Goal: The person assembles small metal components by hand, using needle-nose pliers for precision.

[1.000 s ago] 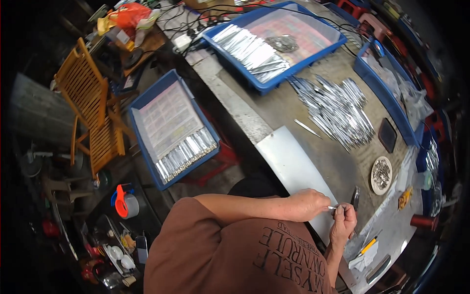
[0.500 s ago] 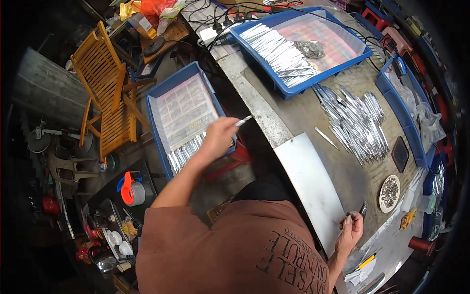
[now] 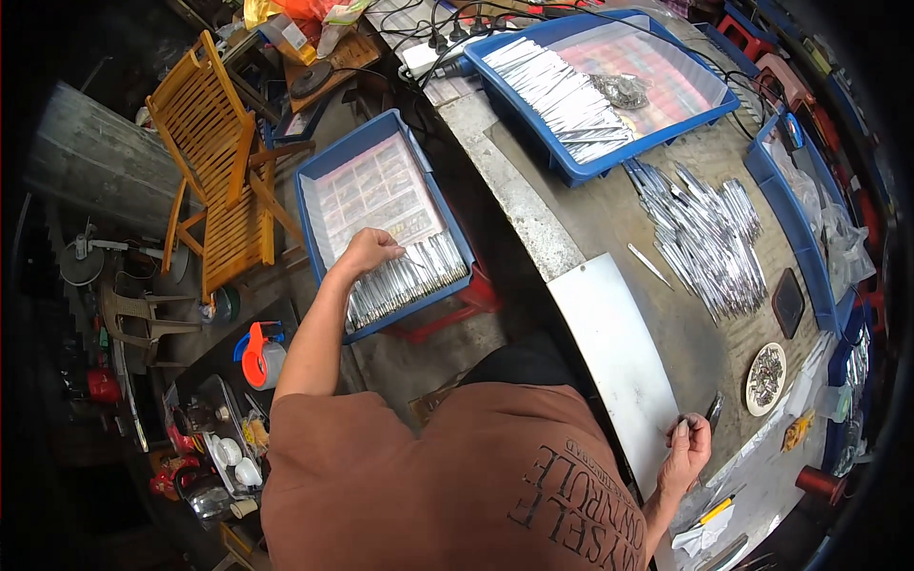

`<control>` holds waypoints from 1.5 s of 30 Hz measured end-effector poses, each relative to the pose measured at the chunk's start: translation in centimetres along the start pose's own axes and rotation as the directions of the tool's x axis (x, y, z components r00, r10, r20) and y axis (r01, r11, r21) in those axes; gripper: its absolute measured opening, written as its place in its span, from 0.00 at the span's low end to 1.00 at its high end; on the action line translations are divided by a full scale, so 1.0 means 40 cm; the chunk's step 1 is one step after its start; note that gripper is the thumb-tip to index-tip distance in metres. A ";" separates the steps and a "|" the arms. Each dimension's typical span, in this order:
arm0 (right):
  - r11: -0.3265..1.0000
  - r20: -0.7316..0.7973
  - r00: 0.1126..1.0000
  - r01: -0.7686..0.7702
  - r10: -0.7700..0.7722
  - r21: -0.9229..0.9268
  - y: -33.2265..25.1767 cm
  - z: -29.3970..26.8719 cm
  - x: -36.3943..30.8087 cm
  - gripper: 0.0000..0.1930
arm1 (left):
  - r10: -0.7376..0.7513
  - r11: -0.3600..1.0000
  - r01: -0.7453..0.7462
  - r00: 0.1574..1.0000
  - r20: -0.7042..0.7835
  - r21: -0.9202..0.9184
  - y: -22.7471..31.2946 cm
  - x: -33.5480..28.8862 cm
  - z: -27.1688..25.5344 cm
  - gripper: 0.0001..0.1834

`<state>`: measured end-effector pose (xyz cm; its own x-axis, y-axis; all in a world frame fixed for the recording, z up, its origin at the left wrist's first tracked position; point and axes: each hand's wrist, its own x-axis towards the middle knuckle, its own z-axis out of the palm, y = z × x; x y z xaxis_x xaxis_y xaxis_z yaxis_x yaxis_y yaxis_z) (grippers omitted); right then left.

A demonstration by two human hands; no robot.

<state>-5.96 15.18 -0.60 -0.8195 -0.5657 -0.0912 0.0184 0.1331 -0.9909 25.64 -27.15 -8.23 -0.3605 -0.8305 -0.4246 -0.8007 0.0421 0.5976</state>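
Two bare hands show in my head view, set well apart. Out to the left, the left hand [image 3: 371, 252] is at the row of slim silver pieces [image 3: 414, 276] in a blue tray [image 3: 414, 309], thumb and fingers drawn together at the row's upper edge; I cannot tell whether they pinch one of the pieces. That tray sits beside the tabletop [image 3: 695, 357], above a red stool [image 3: 481, 290], and the silver pieces lie side by side across its near end. My right hand [image 3: 685, 452] is at the edge of a white sheet [image 3: 609, 333] on the tabletop, fingers curled toward the thumb; whether something small is between them I cannot make out. Just beside it lies a dark, narrow tool [image 3: 715, 409]. Farther up I see a round dish [image 3: 759, 410] of small metal parts [image 3: 766, 376], a dark flat rectangular object [image 3: 788, 303] and a heap of slender silver pieces [image 3: 709, 252], with a single loose piece [image 3: 649, 266] apart from it on the left. Beyond the heap, a larger blue tray [image 3: 657, 145] carries many pale slender pieces [image 3: 547, 86].
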 end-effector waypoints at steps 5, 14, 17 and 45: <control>0.999 0.019 1.000 -0.017 0.017 -0.030 -0.001 0.001 -0.005 0.05 | -0.002 0.996 -0.009 0.992 0.122 0.089 -0.017 0.024 0.009 0.10; 0.999 0.016 1.000 -0.024 0.024 -0.039 0.008 -0.008 -0.003 0.05 | 0.182 0.961 -0.143 0.972 -0.151 0.239 -0.019 0.022 0.046 0.12; 0.999 0.001 0.999 -0.037 0.037 -0.039 0.001 -0.007 -0.003 0.05 | 0.189 0.963 -0.138 0.957 -0.218 0.230 -0.016 0.023 0.047 0.12; 0.999 -0.015 1.000 -0.014 0.013 -0.044 0.017 -0.019 -0.029 0.06 | 0.486 0.874 -0.411 0.765 -0.423 0.261 0.095 0.000 0.105 0.12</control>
<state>-5.41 16.54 -1.11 -0.8278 -0.5516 -0.1029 0.0045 0.1768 -0.9842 20.60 -24.68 -8.81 -0.4626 -0.8497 0.2529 -0.6762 0.5227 0.5192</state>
